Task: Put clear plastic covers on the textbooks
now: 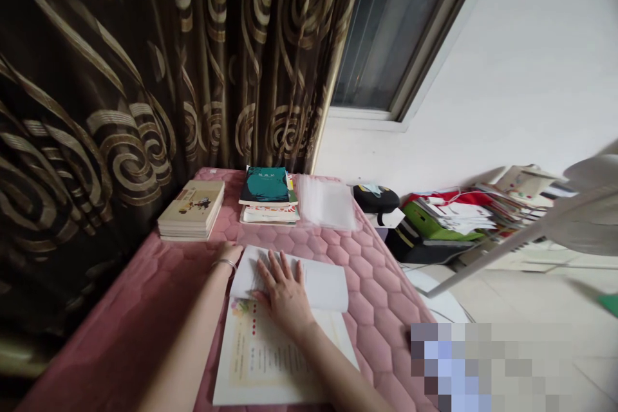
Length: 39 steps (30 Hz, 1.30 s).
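Note:
An open book [236,367] lies on the pink quilted mattress, its printed page toward me and a blank white page or flap [328,283] on the far side. My right hand [284,293] rests flat on the white part with its fingers spread. At the far left corner of the book is my left hand [230,252], with a bracelet on the wrist; its fingers are mostly hidden, so their grip does not show.
Beyond the book are a stack of books [193,209], a smaller pile topped by a teal book [265,185], and clear plastic sleeves [328,203]. The mattress [381,309] ends at the right, near a white fan [589,206] and piled papers [458,214]. A patterned curtain [217,58] hangs at left.

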Each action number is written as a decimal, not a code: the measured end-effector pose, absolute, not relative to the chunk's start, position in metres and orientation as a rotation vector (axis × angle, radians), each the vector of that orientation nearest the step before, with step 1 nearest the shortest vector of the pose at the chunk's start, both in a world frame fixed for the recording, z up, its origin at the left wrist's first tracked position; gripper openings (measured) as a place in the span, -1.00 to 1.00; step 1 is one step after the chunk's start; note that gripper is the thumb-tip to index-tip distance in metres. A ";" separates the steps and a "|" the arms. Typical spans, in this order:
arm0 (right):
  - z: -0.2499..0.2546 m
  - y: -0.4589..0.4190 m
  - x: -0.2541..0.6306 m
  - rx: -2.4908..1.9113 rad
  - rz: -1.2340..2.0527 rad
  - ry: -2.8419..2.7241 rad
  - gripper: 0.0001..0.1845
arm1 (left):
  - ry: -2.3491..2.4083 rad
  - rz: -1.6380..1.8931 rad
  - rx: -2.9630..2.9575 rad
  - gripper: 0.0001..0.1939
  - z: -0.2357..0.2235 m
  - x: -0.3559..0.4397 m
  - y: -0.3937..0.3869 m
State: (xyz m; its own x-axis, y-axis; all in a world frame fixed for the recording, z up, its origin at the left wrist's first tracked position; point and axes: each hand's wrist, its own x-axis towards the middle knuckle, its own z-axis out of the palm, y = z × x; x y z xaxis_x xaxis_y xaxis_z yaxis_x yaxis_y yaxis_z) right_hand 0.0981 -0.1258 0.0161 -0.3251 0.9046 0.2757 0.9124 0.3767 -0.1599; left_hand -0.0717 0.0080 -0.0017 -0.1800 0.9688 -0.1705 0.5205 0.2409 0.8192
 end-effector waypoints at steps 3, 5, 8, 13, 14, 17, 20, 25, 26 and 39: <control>0.021 -0.125 0.099 -1.544 -0.089 -2.353 -0.33 | 1.637 0.915 1.263 -0.69 0.006 -0.067 0.003; 0.022 -0.126 0.098 -1.541 -0.081 -2.360 -0.32 | 1.522 0.985 1.215 -0.57 0.011 -0.068 -0.008; 0.018 -0.131 0.095 -1.518 -0.023 -2.387 -0.34 | 1.218 1.118 1.069 -0.40 0.015 -0.071 -0.032; 0.010 -0.141 0.093 -1.463 0.027 -2.423 -0.35 | 0.966 1.212 0.904 -0.17 0.017 -0.072 -0.063; 0.009 -0.142 0.093 -1.460 0.027 -2.424 -0.35 | 0.962 1.218 0.911 -0.12 0.018 -0.071 -0.066; 0.008 -0.143 0.093 -1.455 0.028 -2.421 -0.35 | 0.944 1.221 0.967 -0.04 0.018 -0.069 -0.071; 0.008 -0.142 0.093 -1.450 0.015 -2.414 -0.36 | 0.945 1.192 1.036 -0.03 0.014 -0.068 -0.073; 0.012 -0.142 0.094 -1.415 -0.020 -2.405 -0.35 | 0.926 1.204 1.126 -0.05 0.009 -0.069 -0.072; 0.014 -0.141 0.096 -1.398 -0.024 -2.403 -0.36 | 0.946 1.214 1.155 -0.08 0.009 -0.069 -0.071; 0.010 -0.094 0.194 -1.883 0.388 -1.540 -0.26 | 1.138 1.332 1.398 -0.31 -0.001 -0.072 -0.066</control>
State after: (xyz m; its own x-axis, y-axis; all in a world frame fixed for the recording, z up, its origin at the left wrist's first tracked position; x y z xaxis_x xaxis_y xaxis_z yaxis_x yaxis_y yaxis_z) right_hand 0.1941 -0.0937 0.0100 0.2604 0.9489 0.1785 0.7513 -0.0830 -0.6547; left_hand -0.0715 -0.0659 -0.0012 0.0094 0.9790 0.2038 0.0479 -0.2040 0.9778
